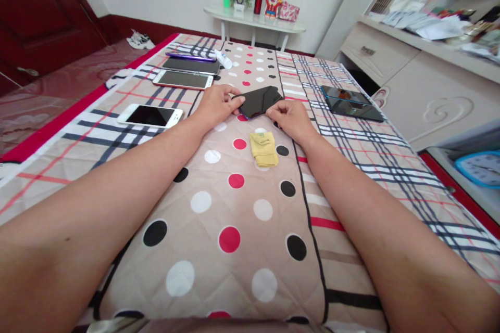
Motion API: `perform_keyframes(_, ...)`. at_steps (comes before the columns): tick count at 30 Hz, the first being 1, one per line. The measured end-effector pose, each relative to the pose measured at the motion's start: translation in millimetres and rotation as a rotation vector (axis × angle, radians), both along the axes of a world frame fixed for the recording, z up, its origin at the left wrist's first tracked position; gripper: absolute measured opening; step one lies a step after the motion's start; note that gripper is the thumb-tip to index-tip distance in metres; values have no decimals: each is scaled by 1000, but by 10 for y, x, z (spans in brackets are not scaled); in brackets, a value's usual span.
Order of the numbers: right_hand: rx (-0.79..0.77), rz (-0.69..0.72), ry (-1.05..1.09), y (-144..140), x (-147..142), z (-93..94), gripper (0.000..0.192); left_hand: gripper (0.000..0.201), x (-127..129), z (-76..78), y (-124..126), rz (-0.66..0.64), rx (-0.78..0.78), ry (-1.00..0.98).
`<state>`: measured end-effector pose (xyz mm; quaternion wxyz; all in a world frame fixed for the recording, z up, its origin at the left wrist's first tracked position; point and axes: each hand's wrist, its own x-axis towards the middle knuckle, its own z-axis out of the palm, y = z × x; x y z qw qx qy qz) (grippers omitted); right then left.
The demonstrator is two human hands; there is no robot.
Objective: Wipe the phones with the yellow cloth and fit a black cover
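Note:
A black smartphone [258, 102] with a dark, glossy screen lies tilted between my hands above the dotted quilt. My left hand [219, 104] grips its left end, thumb on top and fingers at the edge. At the phone's right end, my right hand [292, 118] has its fingers closed on the near corner; some fingertips are hidden. Just below, nearer to me, lies a folded yellow cloth [264, 150] that neither hand touches. To the left of my left hand rests a white phone [150, 115], face up.
Farther left lie a white-framed phone [183, 79], a dark phone [191, 66], a purple-edged phone [190, 56] and a small white bottle [223, 59]. Two dark phones, one blue-edged [346, 94], the other black [356, 110], lie right. A cabinet [433, 93] flanks the bed's right side.

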<state>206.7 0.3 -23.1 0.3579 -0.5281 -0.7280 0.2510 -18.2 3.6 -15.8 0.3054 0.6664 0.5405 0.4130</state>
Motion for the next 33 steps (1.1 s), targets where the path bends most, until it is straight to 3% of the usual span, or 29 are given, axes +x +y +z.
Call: perform_keyframes(33, -8, -3, -20, -21, -8, 17, 22, 22, -14, -19, 9, -5, 16, 49)
